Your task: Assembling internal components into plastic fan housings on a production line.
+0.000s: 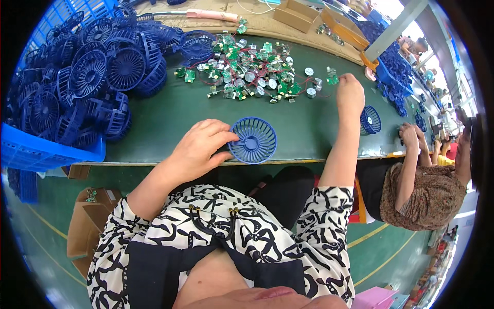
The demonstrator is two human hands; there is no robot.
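Head view, looking down at a green bench. Left hand (pixel 198 149) resting on the near edge, fingers curled and closed lightly on the rim of a blue fan grille (pixel 252 139), thumb and fingertips touching its left side; grille lying flat, open side up, just right of that hand. Right hand (pixel 349 94) stretched far forward and to the right, fingers pinched together at the right fringe of a heap of parts (pixel 247 71): small green boards, round silver motors, thin red wires. Seemingly nipping one small piece (pixel 332 78) there, though too small to tell whether anything is actually gripped. Beyond the left hand and off to its left, a big pile of blue grilles (pixel 87 77) spilling over a blue crate (pixel 41 152). Just right of the right hand, another blue grille (pixel 370 120) on the bench, and past it a co-worker's hands (pixel 410 136) at the same bench.

Step in hand, by the look of it: picking a motor-and-board piece from the heap while the grille is steadied, ready to receive it. Next move likely calls for a firm pinch on one piece alone, wires freed from the tangle, then a carry back toward the left hand and a centred seating in the grille's hub, with the grille kept from sliding.
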